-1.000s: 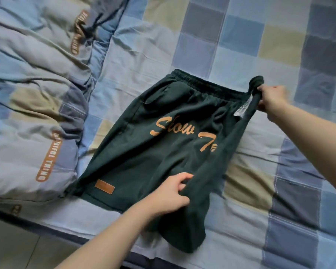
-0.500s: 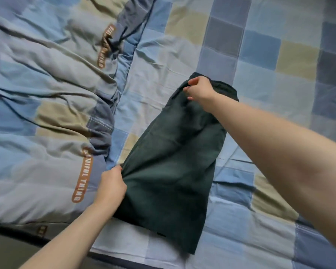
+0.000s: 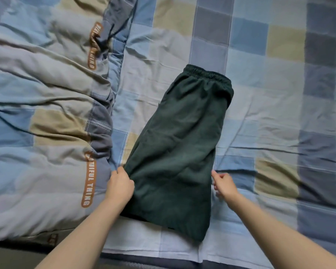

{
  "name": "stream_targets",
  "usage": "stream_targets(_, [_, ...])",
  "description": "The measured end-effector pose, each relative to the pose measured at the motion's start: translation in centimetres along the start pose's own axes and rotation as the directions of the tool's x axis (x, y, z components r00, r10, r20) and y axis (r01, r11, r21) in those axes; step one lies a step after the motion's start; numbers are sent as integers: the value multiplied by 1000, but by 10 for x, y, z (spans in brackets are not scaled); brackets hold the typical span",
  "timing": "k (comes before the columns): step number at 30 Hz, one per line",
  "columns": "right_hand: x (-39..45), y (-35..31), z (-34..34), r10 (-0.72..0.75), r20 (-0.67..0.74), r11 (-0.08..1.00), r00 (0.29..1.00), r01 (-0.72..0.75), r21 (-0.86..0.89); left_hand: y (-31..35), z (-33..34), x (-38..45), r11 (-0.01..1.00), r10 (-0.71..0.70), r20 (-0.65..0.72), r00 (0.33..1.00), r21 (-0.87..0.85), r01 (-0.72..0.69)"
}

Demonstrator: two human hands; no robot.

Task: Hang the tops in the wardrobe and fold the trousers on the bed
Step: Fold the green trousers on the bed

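Note:
Dark green shorts [image 3: 180,144] lie folded in half lengthwise on the checked bed sheet [image 3: 270,105], elastic waistband at the far end, leg hems toward me. My left hand [image 3: 120,186] pinches the left edge of the shorts near the hem, fingers closed on the cloth. My right hand [image 3: 222,184] is at the right edge, fingers loosely curled and touching the fabric's side; whether it grips the cloth is unclear. The printed lettering is hidden inside the fold.
A rumpled checked duvet [image 3: 47,117] with orange lettering is bunched along the left, close to the shorts. The bed's near edge [image 3: 144,262] runs along the bottom, with dark floor at the lower left.
The right hand let go of the waistband and came down to the right edge near the hem. The left hand stays on the left edge. The shorts now lie flat, folded in half.

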State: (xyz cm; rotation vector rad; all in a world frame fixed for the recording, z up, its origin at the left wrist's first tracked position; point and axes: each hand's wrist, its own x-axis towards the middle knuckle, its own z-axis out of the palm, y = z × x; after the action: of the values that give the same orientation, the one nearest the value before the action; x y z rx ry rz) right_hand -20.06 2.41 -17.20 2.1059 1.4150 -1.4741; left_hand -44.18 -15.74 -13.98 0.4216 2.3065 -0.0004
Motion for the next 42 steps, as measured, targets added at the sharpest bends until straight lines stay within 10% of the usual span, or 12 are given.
stream_targets(11, [-70,48,49,-17,296,929,955,-94,358,-17,15,-6,919,89,15,996,-387,-76])
stream_targets(17, [-108,82,-2,-157,-82,849,984,177,498,-33,10,-53,664,184,-46,982,-731,-159])
stream_targets(22, [-127,164,-12,-269,-59,961,961,272,50,-67,50,-94,837,161,-31,987,-526,-153])
stream_targets(26, [-114,215,-11,42,207,905,978,51,-422,-110,89,-109,950,72,159,985,-313,-18])
stream_targets(29, [-101,213,-16,1,90,859,996,46,-511,-130,99,-107,935,76,178,981,-354,-9])
stream_targets(32, [-74,179,-22,-117,-84,966,990,94,-240,-135,100,-101,926,84,211,974,-378,2])
stream_targets(36, [-47,124,-22,-15,90,979,996,-4,202,-134,98,-89,883,87,283,955,-465,58])
stream_targets(42, [-68,137,15,86,384,971,919,-165,176,-134,94,-87,796,140,327,935,-599,91])
